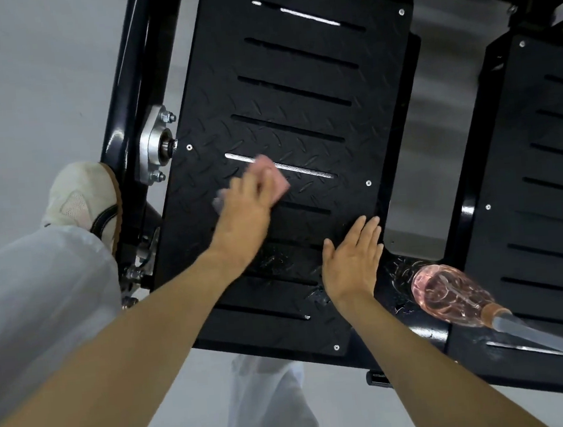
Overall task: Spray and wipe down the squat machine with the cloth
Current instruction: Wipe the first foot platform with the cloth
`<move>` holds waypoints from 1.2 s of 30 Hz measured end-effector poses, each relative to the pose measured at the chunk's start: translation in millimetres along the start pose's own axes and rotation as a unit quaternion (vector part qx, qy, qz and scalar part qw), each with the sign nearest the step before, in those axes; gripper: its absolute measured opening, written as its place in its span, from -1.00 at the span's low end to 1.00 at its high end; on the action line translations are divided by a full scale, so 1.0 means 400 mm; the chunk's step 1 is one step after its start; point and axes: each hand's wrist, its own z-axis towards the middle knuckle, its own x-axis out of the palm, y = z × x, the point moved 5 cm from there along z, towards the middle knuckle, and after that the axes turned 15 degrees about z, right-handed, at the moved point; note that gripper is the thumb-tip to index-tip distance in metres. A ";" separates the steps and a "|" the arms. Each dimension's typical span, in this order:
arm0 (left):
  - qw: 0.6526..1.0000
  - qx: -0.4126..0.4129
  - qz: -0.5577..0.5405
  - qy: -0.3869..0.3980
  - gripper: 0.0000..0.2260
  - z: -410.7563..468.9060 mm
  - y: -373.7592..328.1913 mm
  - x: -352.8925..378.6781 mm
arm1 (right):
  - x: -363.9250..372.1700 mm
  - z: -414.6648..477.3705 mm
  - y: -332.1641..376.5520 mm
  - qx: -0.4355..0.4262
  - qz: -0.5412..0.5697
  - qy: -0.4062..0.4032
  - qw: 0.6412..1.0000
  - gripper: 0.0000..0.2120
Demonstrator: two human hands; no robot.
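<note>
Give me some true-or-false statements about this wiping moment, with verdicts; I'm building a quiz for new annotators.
1. The pink cloth is under the left hand, on the slotted footplate. True.
2. The right hand holds the spray bottle. False: it lies flat on the footplate with its fingers straight, apart from the bottle.
3. The spray bottle lies on its side on the machine, to the right of the right hand. True.
4. Both shoes stand on the footplate. False: only one pale shoe shows, left of the plate beside the frame.
</note>
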 end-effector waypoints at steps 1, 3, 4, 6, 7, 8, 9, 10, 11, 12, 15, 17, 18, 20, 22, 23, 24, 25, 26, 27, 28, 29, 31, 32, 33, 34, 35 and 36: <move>0.993 0.103 0.047 -0.022 -0.21 -0.003 -0.050 0.001 | 0.004 -0.002 -0.004 0.005 -0.002 0.006 1.000 -0.32; 0.932 0.317 0.163 -0.057 -0.27 -0.003 -0.111 -0.008 | 0.004 -0.002 -0.009 0.004 0.000 0.007 1.000 -0.34; 0.894 0.395 0.204 -0.060 -0.33 0.011 -0.112 -0.020 | 0.001 -0.001 -0.012 0.001 0.005 0.003 1.000 -0.35; 0.876 0.401 0.264 -0.043 -0.39 0.072 -0.078 -0.035 | -0.005 0.000 -0.018 -0.008 0.019 -0.008 1.000 -0.36; 0.893 0.347 0.282 -0.051 -0.40 0.108 -0.057 -0.040 | -0.009 0.000 -0.023 -0.010 0.028 -0.015 0.999 -0.37; 0.919 0.280 0.276 -0.045 -0.40 0.133 -0.044 -0.049 | -0.013 -0.001 -0.028 -0.009 0.035 -0.022 0.999 -0.37; 0.943 0.223 0.245 -0.026 -0.40 0.144 -0.040 -0.046 | -0.015 -0.002 -0.030 -0.010 0.042 -0.029 0.999 -0.37; 0.960 0.185 0.211 -0.002 -0.41 0.146 -0.057 -0.042 | -0.019 -0.003 -0.033 -0.008 0.049 -0.036 0.998 -0.38; 0.968 0.177 0.176 0.015 -0.42 0.136 -0.096 -0.037 | -0.024 -0.003 -0.039 -0.002 0.056 -0.045 0.997 -0.38; 0.970 0.191 0.148 0.010 -0.42 0.115 -0.136 -0.036 | -0.027 -0.005 -0.038 0.001 0.060 -0.051 0.997 -0.37; 0.926 0.347 0.148 -0.025 -0.40 0.049 -0.272 -0.019 | -0.054 -0.008 -0.045 0.005 0.104 -0.091 0.990 -0.36; 0.877 0.457 0.147 -0.014 -0.42 0.024 -0.309 -0.014 | -0.074 -0.014 -0.058 -0.002 0.144 -0.124 0.982 -0.47; 0.864 0.479 0.153 -0.031 -0.43 0.036 -0.306 -0.028 | -0.081 -0.014 -0.072 0.013 0.161 -0.131 0.978 -0.51; 0.871 0.454 0.185 -0.038 -0.44 0.091 -0.281 -0.049 | -0.082 -0.008 -0.110 0.068 0.203 -0.127 0.969 -0.57; 0.922 0.348 0.167 0.001 -0.43 0.161 -0.247 -0.067 | -0.076 -0.005 -0.139 0.116 0.255 -0.109 0.954 -0.72; 0.950 0.280 0.135 0.014 -0.42 0.184 -0.236 -0.074 | -0.072 -0.004 -0.147 0.135 0.269 -0.102 0.948 -0.82; 0.970 0.222 0.099 0.019 -0.41 0.199 -0.240 -0.075 | -0.073 -0.003 -0.154 0.151 0.273 -0.098 0.945 -0.87; 0.980 0.185 0.073 0.030 -0.40 0.199 -0.251 -0.073 | -0.073 -0.002 -0.160 0.164 0.274 -0.098 0.943 -0.84; 0.982 0.178 0.059 0.032 -0.38 0.189 -0.274 -0.060 | -0.077 -0.003 -0.167 0.171 0.271 -0.098 0.942 -0.80; 0.977 0.203 0.060 0.014 -0.35 0.170 -0.296 -0.046 | -0.079 -0.004 -0.167 0.171 0.264 -0.096 0.944 -0.76; 0.965 0.254 0.065 -0.016 -0.31 0.142 -0.324 -0.030 | -0.083 -0.007 -0.166 0.167 0.249 -0.095 0.949 -0.71; 0.947 0.310 0.068 -0.047 -0.29 0.106 -0.346 -0.017 | -0.085 -0.010 -0.164 0.162 0.230 -0.092 0.955 -0.65; 0.897 0.425 0.094 -0.079 -0.30 0.036 -0.376 0.015 | -0.086 -0.015 -0.164 0.157 0.202 -0.079 0.963 -0.57; 0.869 0.475 0.111 -0.088 -0.33 0.018 -0.376 0.024 | -0.084 -0.016 -0.166 0.155 0.196 -0.073 0.965 -0.56; 0.848 0.505 0.134 -0.086 -0.36 0.020 -0.365 0.023 | -0.083 -0.015 -0.169 0.153 0.191 -0.067 0.967 -0.56; 0.842 0.511 0.149 -0.093 -0.39 0.038 -0.350 0.016 | -0.085 -0.016 -0.168 0.148 0.183 -0.064 0.970 -0.58; 0.856 0.484 0.145 -0.110 -0.43 0.071 -0.332 -0.005 | -0.087 -0.016 -0.167 0.142 0.176 -0.065 0.972 -0.60; 0.891 0.422 0.109 -0.128 -0.47 0.114 -0.306 -0.022 | -0.091 -0.016 -0.165 0.136 0.172 -0.067 0.973 -0.61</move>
